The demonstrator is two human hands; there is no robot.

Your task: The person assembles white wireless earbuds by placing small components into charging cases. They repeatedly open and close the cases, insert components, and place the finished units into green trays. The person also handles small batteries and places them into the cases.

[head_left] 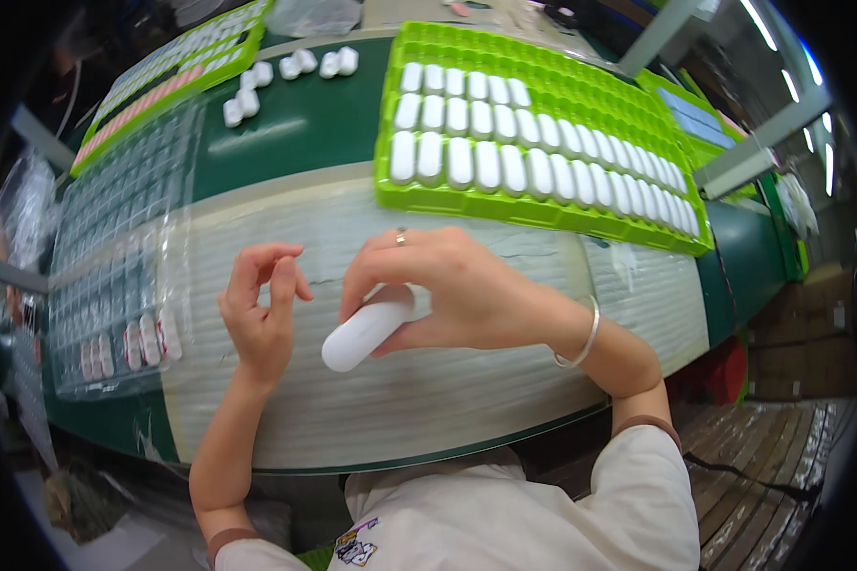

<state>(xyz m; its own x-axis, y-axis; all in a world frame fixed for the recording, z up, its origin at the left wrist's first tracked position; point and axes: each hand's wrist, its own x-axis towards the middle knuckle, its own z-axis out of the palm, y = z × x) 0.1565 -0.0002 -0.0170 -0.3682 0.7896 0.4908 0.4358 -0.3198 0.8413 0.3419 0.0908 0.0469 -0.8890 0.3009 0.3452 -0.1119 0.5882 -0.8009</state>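
Observation:
My right hand (467, 285) is closed round a smooth white capsule-shaped case (362, 335), held tilted above the padded mat, thumb underneath and fingers over it. Its near rounded end sticks out toward the lower left. My left hand (260, 314) is raised just left of the case, not touching it. Its fingers are loosely curved, with thumb and fingers apart and nothing visible between them. Beyond my hands, a bright green tray (533, 207) holds rows of similar white cases (514, 169); its far rows have vacant slots.
A clear plastic blister tray (114, 257) lies at the left, with several white-and-red pieces (145, 343) in its near end. White pieces (297, 65) stand in small groups on the green tabletop (286, 114). Another green tray (171, 86) is at the far left. Metal posts (40, 138) flank the table.

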